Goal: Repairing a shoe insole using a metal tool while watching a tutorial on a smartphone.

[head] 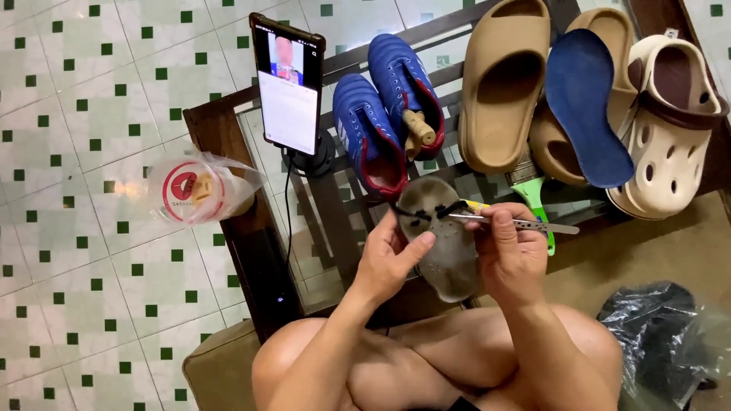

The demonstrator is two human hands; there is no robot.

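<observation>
Left hand (388,255) clamps the worn grey rubber shoe sole (442,236) by its edge; right hand (512,250), fingers pinched on metal tweezers (525,223), probes it. Looks light and bendy.

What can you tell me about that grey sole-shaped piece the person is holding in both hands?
The grey sole piece is a flat, foot-shaped insole or sole, dull grey and worn-looking, with small holes dotted across it and dark strap-like bits near its upper end. It looks like soft rubber or foam. It is held above the person's lap, at the glass table's near edge, toe end pointing away. The left hand grips its left edge, thumb on the surface. The right hand steadies the right side while holding a thin metal tool laid across its top.
</observation>
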